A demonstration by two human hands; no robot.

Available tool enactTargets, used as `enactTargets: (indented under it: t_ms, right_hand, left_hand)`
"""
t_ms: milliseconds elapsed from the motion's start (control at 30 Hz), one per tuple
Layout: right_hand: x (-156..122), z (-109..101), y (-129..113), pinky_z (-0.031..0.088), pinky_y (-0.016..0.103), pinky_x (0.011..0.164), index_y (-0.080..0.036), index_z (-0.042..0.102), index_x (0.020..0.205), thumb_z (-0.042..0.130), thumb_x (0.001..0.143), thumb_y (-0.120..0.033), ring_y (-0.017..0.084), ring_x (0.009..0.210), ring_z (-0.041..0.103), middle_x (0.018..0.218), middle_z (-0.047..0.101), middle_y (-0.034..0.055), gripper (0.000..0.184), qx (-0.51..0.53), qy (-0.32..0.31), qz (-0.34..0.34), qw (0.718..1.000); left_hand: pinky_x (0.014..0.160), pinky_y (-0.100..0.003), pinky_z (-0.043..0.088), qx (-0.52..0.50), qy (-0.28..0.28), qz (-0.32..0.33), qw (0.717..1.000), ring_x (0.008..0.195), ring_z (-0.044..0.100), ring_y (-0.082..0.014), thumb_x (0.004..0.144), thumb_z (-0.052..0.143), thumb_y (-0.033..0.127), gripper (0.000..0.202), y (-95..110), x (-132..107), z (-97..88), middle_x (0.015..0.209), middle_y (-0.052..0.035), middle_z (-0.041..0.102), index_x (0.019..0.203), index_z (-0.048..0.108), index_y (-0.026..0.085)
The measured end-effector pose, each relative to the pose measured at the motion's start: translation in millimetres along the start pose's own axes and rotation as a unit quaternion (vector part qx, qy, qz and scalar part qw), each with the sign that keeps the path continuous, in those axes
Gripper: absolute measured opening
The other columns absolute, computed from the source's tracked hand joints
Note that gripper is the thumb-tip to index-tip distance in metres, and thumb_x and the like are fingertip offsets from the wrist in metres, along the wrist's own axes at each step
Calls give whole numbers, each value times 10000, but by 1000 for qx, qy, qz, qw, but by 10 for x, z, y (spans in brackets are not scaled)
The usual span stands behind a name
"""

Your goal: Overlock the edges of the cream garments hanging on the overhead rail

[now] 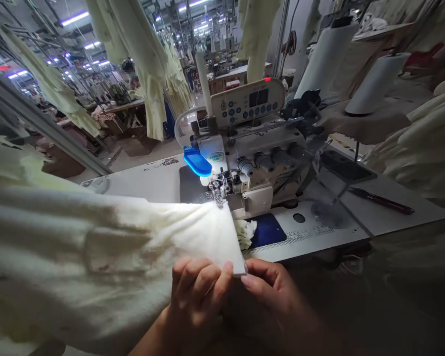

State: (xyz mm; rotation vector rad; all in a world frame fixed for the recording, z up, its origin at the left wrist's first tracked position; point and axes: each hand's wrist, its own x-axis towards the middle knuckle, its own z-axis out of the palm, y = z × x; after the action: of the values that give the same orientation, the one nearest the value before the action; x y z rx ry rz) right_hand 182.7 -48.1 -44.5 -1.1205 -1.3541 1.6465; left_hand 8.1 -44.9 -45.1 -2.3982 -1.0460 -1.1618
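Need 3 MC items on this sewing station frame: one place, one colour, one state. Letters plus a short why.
1. Where does the far corner of the cream fabric lie?
A. under the presser foot of the sewing machine
B. on the thread cones
C. on the floor

2. What colour is the guard at the machine's front?
A. red
B. blue
C. green

3. How do the hands meet the fabric?
A. both pinch its near corner
B. only the left touches it
C. neither touches it

Answers:
1 A, the fabric's edge runs up to the foot.
2 B, the plastic flap is bright blue.
3 A, the left hand and the right hand both close their fingers on the corner near the table edge.
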Motion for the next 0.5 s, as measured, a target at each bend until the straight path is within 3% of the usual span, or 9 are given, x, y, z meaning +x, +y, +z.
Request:
enactTargets:
  t_ms: [67, 100, 167, 233, 300, 367, 500]
  right_hand:
    - [-11, -60, 19, 433, 221, 538, -192, 663, 1010, 514, 875, -304, 147, 630, 545, 750, 596, 21, 230, -142, 58, -80, 985]
    - [-1, -95, 33, 448, 226, 563, -222, 650, 1079, 525, 873, -258, 145, 652, 557, 826, 611, 29, 244, -228, 114, -154, 955]
    - [49, -161, 56, 475, 243, 651, -269, 628, 1128, 523, 874, -184, 146, 744, 580, 989, 605, 45, 287, -357, 182, -305, 864]
    - [122, -209, 52, 473, 256, 696, -257, 633, 1067, 479, 895, -143, 148, 799, 581, 1006, 603, 49, 258, -408, 160, -407, 801]
    - [192, -233, 22, 450, 264, 670, -219, 620, 968, 452, 904, -110, 145, 772, 571, 895, 620, 34, 210, -418, 121, -449, 780]
    - [245, -235, -10, 424, 277, 658, -188, 594, 927, 454, 900, -87, 144, 737, 555, 835, 625, 29, 174, -418, 125, -461, 773]
    - [328, -231, -27, 389, 299, 658, -179, 591, 938, 501, 878, -70, 152, 727, 547, 838, 635, 39, 154, -427, 156, -467, 759]
  left_hand:
    - [790, -356, 352, 2, -9, 7, 1000, 810, 530, -167, 819, 589, 62, 206, -3, 2, -16, 735, -36, 613, 1015, 643, 91]
    - [787, -354, 349, -6, -14, 9, 1000, 801, 526, -163, 827, 571, 53, 200, -3, 8, -12, 725, -35, 605, 1012, 640, 83]
    - [788, -346, 367, -28, -14, 14, 999, 790, 518, -156, 838, 551, 58, 181, -7, 28, 20, 709, -29, 589, 997, 634, 87]
    - [855, -362, 403, -39, -1, 8, 999, 857, 536, -175, 841, 555, 101, 115, -28, 55, 72, 742, -37, 600, 939, 615, 112]
    - [990, -453, 381, -26, -3, 13, 1000, 1046, 540, -237, 863, 537, 174, 97, -75, 77, 116, 915, -91, 647, 932, 580, 121]
    - [1082, -521, 290, 4, -39, 31, 999, 1233, 459, -283, 900, 454, 175, 201, -143, 85, 137, 1152, -150, 619, 1050, 564, 96]
    - [1112, -423, 302, 32, -91, 38, 995, 1284, 436, -243, 893, 357, 57, 378, -276, 85, 138, 1274, -124, 577, 1223, 544, 64]
